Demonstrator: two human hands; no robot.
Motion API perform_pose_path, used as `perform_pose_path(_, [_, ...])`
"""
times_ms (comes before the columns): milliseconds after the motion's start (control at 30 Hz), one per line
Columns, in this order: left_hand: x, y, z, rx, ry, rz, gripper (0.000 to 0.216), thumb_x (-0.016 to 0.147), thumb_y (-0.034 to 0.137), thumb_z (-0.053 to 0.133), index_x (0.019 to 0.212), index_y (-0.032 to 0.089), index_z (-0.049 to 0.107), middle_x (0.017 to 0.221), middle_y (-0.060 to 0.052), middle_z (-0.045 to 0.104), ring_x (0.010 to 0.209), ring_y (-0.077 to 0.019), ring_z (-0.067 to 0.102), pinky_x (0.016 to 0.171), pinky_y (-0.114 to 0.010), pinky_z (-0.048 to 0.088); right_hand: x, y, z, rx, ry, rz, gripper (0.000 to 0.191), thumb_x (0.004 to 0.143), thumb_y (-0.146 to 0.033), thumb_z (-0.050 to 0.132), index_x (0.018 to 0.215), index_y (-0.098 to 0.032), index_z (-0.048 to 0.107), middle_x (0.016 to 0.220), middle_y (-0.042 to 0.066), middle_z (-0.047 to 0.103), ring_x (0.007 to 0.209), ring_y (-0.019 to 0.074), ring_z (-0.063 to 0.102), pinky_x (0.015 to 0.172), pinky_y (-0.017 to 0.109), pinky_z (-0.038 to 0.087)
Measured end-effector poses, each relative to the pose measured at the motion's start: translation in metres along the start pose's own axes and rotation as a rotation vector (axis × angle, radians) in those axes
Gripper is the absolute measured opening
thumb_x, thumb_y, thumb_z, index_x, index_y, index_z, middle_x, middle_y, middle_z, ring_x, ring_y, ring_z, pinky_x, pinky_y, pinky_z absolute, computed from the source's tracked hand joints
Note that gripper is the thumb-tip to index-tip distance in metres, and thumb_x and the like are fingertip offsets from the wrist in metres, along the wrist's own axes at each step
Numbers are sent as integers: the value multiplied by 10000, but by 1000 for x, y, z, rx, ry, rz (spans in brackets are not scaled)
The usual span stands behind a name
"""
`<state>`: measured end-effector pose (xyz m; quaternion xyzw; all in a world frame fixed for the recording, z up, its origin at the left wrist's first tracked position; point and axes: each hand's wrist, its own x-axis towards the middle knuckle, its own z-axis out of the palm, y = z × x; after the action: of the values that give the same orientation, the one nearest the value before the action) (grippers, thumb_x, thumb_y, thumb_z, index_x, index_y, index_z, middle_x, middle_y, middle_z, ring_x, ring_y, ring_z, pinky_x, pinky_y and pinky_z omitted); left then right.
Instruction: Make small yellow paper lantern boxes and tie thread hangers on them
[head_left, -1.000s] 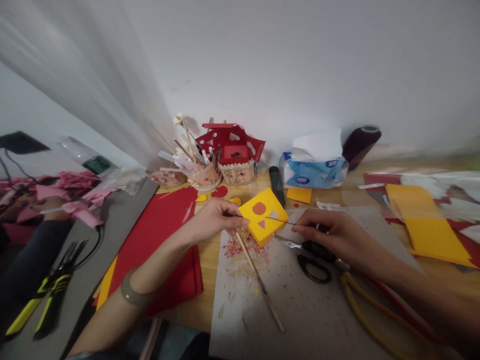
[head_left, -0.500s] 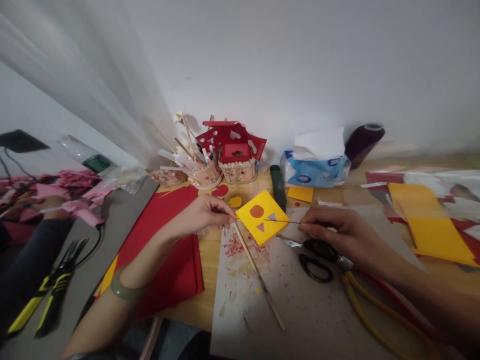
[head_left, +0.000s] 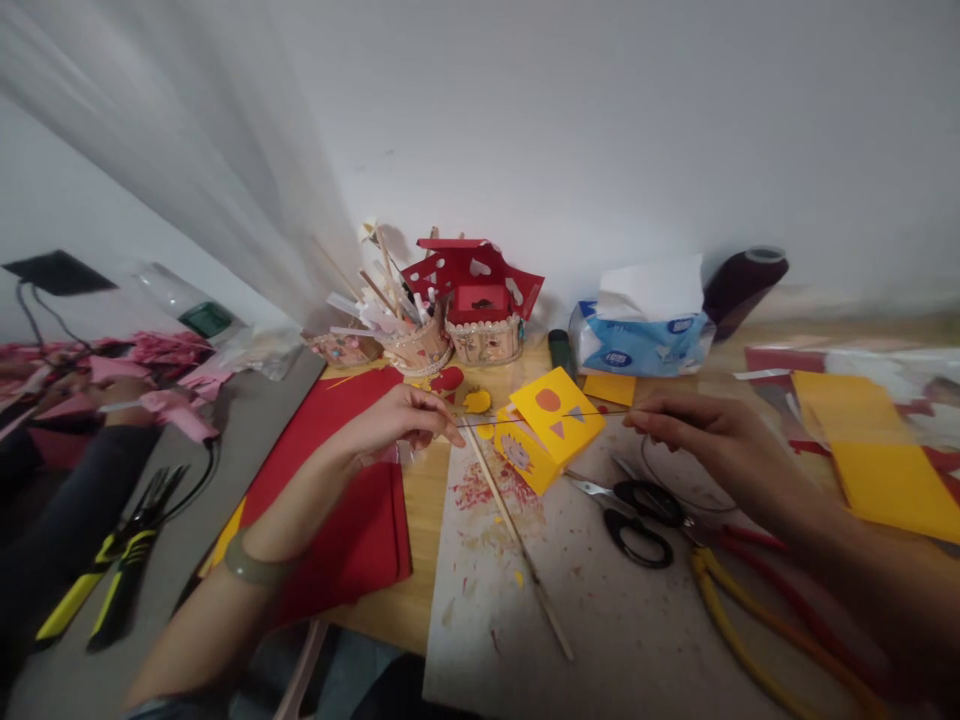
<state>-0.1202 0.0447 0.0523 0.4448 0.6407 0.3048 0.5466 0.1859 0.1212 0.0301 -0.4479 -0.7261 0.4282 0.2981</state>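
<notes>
A yellow paper box (head_left: 583, 432) with round and triangular cut-outs hangs over the grey board, tilted, one side flap spread at its left. A thin dark wire (head_left: 609, 412) runs through it and out on both sides. My left hand (head_left: 411, 420) pinches the wire's left end, apart from the box. On the other side my right hand (head_left: 701, 428) grips the wire between thumb and fingers; a thin loop curves below that hand. Under the box lie black-handled scissors (head_left: 639, 537), open a little. A wooden stick (head_left: 517, 538) rests on the board.
Pliers with yellow and red handles (head_left: 716, 585) lie by my right forearm. Red paper sheets (head_left: 337, 510) are at left. Decorated cups (head_left: 486, 340), a tissue pack (head_left: 645, 342) and a thread cone (head_left: 746, 290) stand behind. A co-worker's hand (head_left: 124, 400) is at far left.
The box has moved slightly right, and its left side has come open into a flap. My right hand has shifted right with the wire; more wire shows left of the box.
</notes>
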Motion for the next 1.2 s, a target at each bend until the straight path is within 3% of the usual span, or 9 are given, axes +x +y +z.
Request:
perform_pose_path(200, [-7, 1, 3, -164, -63, -12, 75, 560, 194, 662, 562, 123, 685, 565, -35, 654, 397, -29, 343, 370, -188, 187, 11, -2, 3, -46, 74, -38, 251, 718, -484, 601, 665, -252, 681, 660, 27, 661, 592, 188, 564, 544, 313, 404])
perform_pose_path(367, [-18, 2, 11, -252, -62, 42, 57, 569, 188, 687, 573, 135, 667, 572, 9, 594, 409, -16, 342, 397, -181, 223, 15, 2, 6, -66, 15, -3, 275, 687, -491, 604, 659, -229, 684, 677, 40, 676, 649, 205, 578, 589, 324, 413])
perform_pose_path(533, [-29, 2, 27, -291, -22, 282, 40, 590, 151, 678, 573, 142, 643, 925, -46, 660, 551, -54, 493, 498, -201, 380, 14, 9, 9, -16, -26, 49, 338, 645, -530, 644, 653, -195, 689, 599, 22, 622, 571, 166, 517, 543, 302, 369])
perform_pose_path(633, [-30, 2, 38, -408, -107, 428, 52, 606, 131, 660, 578, 138, 617, 1048, -73, 668, 562, -74, 547, 585, -250, 451, 13, 7, 13, 111, -67, 115, 295, 640, -477, 684, 627, -182, 678, 546, 2, 583, 510, 131, 493, 500, 274, 368])
perform_pose_path(700, [-28, 3, 45, -479, -211, 459, 68, 624, 144, 664, 594, 137, 604, 1036, -85, 690, 549, -96, 581, 607, -281, 476, 14, 5, 19, 185, -82, 144, 264, 654, -444, 676, 648, -180, 676, 570, 2, 602, 510, 129, 529, 496, 263, 407])
perform_pose_path(800, [-24, 6, 57, -552, -289, 448, 92, 643, 183, 696, 620, 142, 617, 864, -77, 727, 653, -161, 651, 678, -312, 511, 19, 6, 30, 243, -83, 164, 235, 693, -414, 631, 707, -183, 670, 654, 16, 652, 590, 150, 615, 538, 259, 475])
perform_pose_path(900, [-20, 11, 70, -583, -245, 426, 92, 640, 199, 729, 676, 136, 672, 729, -51, 719, 707, -163, 671, 717, -283, 522, 31, 9, 41, 290, -62, 182, 226, 701, -401, 610, 744, -184, 655, 658, 16, 660, 587, 148, 633, 544, 255, 503])
perform_pose_path(1033, [-15, 18, 82, -585, -171, 427, 152, 716, 260, 695, 776, 122, 716, 726, -59, 729, 679, -142, 679, 709, -254, 533, 48, 11, 50, 310, -51, 185, 206, 720, -370, 585, 744, -173, 641, 674, 34, 675, 577, 142, 646, 546, 251, 522])
perform_pose_path(1200, [-7, 23, 86, -497, -54, 437, 176, 704, 221, 729, 849, 144, 667, 731, -31, 743, 689, -117, 687, 673, -201, 531, 51, 7, 38, 236, -18, 116, 239, 690, -225, 603, 916, -163, 647, 832, 69, 695, 664, 175, 664, 548, 285, 532])
